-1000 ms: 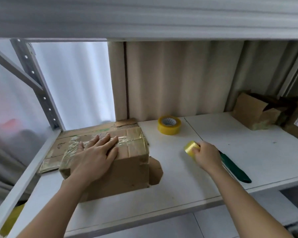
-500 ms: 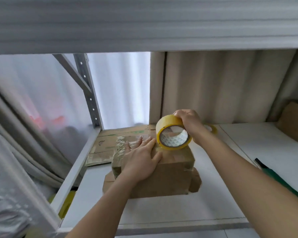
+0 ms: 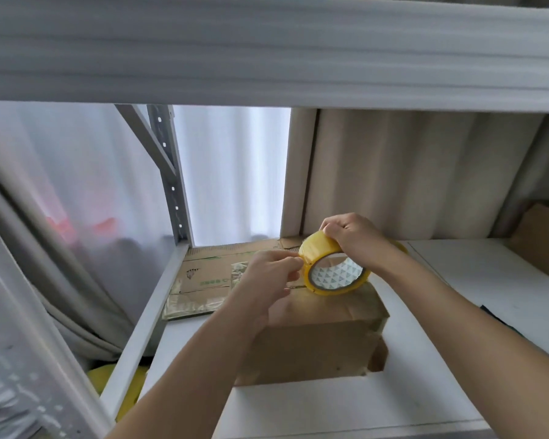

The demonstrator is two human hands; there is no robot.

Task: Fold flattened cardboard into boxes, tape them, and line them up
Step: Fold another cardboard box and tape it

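The right hand (image 3: 351, 239) grips the yellow tape roll (image 3: 332, 270) from above, holding it on top of the cardboard box (image 3: 317, 337). The left hand (image 3: 268, 277) pinches the roll's left edge with closed fingertips. The box stands on the white shelf (image 3: 425, 391), beside flattened cardboard (image 3: 203, 277).

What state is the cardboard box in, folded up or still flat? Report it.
Folded up. The cardboard box stands on the shelf with a tall front face and closed top; the right hand holds the tape roll above it.

Backlit window glare, soft blur, wide-angle bowing
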